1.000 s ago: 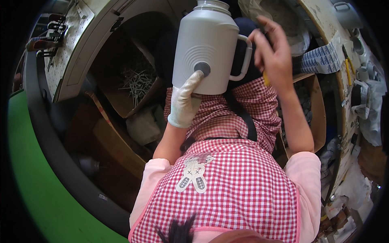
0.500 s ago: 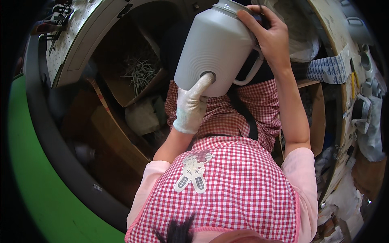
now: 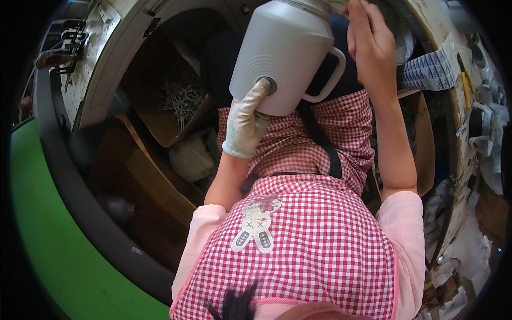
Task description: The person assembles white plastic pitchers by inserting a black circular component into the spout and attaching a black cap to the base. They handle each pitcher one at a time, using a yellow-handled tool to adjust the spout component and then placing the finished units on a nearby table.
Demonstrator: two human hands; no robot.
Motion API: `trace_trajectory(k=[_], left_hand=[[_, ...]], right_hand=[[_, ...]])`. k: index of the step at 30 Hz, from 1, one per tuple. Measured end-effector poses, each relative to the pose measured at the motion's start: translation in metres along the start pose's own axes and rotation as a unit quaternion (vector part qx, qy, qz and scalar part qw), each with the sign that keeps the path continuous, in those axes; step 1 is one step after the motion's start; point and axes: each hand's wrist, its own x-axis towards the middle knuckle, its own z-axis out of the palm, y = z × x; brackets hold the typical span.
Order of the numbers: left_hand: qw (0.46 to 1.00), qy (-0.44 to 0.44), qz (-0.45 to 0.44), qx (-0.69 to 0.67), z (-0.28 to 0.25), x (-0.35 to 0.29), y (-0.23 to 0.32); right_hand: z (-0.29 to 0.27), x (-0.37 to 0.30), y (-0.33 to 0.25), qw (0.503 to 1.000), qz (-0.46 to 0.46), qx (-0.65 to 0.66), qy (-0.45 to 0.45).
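Note:
A large pale grey plastic jug (image 3: 282, 53) with a side handle (image 3: 337, 74) is held tilted above my lap, its neck at the top edge of the view. My left hand (image 3: 246, 120), in a whitish glove, grips its lower end. The gloved thumb lies on a round dark grey spot ringed by ridges; the other fingers are hidden behind the jug. My bare right hand (image 3: 372, 40) is raised just right of the neck, off the jug's body. Its fingers are drawn together, and whatever they pinch is too unclear to name.
An open cardboard box with thin metallic-looking pieces (image 3: 184, 101) stands left of my knees. A worktop with dark clamps (image 3: 74, 45) is at far left, above a green surface (image 3: 53, 229). On the right, a bench edge carries a blue-printed sheet (image 3: 429, 69) and a yellow-handled tool (image 3: 465, 85).
My right hand has left the jug's rim and moved right and up, fingers closing together. The jug has shifted slightly upward, with my left hand still gripping it.

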Motion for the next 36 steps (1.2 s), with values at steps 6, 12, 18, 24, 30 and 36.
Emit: trace_trajectory(k=[6,12,18,24,30,36], left_hand=[[0.986,0.052,-0.086,-0.134,0.005,0.006,-0.002],[0.984,0.049,-0.096,-0.139,0.005,0.007,-0.003],[0.983,0.024,-0.09,-0.159,-0.001,0.006,-0.008],[0.989,0.008,-0.058,-0.135,-0.004,0.007,-0.014],[0.984,0.006,-0.074,-0.161,-0.005,0.005,-0.011],[0.995,-0.003,-0.034,-0.091,0.001,0.004,-0.012]], right_hand=[[0.001,-0.096,-0.016,0.965,0.146,0.009,-0.216],[0.017,-0.11,-0.001,0.969,0.112,-0.102,-0.197],[0.022,-0.11,0.006,0.971,0.108,-0.093,-0.192],[0.023,-0.11,0.006,0.967,0.121,-0.1,-0.2],[0.022,-0.11,0.004,0.97,0.129,-0.071,-0.192],[0.026,-0.109,0.008,0.971,0.115,-0.092,-0.188]])
